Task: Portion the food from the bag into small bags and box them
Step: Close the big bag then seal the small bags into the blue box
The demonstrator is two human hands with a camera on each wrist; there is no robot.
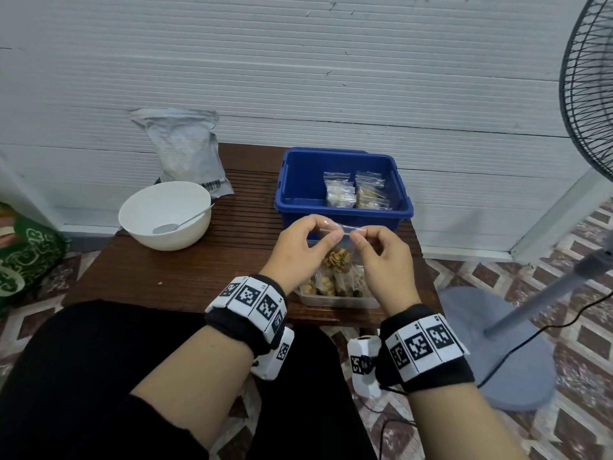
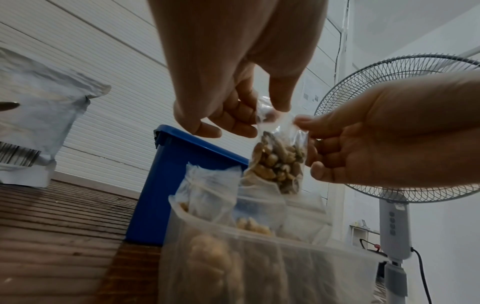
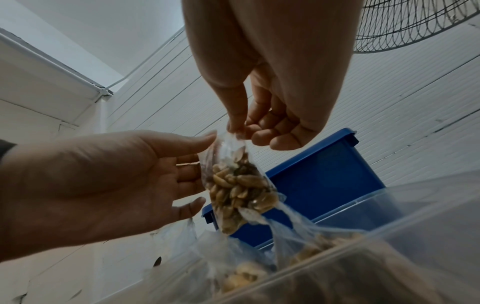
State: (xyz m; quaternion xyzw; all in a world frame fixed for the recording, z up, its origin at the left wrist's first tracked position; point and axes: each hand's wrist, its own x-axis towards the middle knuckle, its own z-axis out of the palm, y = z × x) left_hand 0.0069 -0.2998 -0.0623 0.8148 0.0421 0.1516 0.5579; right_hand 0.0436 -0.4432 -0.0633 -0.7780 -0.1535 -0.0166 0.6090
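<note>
Glossy clear plastic small bag (image 1: 335,242) in the grip; beneath it, a dark ribbed wooden tabletop (image 1: 172,270); beyond, a smooth blue plastic box (image 1: 345,212).

The fan (image 1: 590,78) is cut off by the right edge of the head view, only part of its cage showing, and its pole is smeared with blur. A green patterned bag (image 1: 23,257) at the left edge is half out of frame. Both hands (image 1: 300,250) cover much of the clear tub (image 1: 338,302) in the lower middle, so its packets can't be counted. In the blue bin (image 1: 343,190), the filled packets' (image 1: 355,192) contents are too small to make out. The tub wall (image 2: 272,273) in the left wrist view is a soft blur.
</note>
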